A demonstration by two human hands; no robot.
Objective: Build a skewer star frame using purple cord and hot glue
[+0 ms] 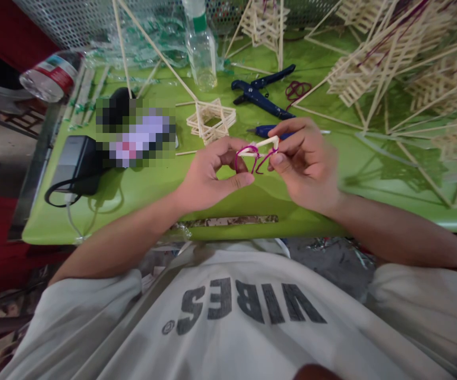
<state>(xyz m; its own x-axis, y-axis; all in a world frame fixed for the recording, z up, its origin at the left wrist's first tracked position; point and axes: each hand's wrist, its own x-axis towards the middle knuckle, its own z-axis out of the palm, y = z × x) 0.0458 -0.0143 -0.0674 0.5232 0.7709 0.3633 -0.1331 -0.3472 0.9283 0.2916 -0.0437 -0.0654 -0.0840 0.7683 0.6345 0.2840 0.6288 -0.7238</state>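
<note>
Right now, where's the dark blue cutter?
Head view, upper half, just right of centre: dark blue cutter on the green table, between the upright clear bottle and purple cord.

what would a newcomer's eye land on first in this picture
Probably the left hand and right hand at the centre, close together around a small stick piece and purple cord over the bright green table. The stick lattices crowding the far right might come next, then the VIBES lettering, upside down on the shirt below.
</note>
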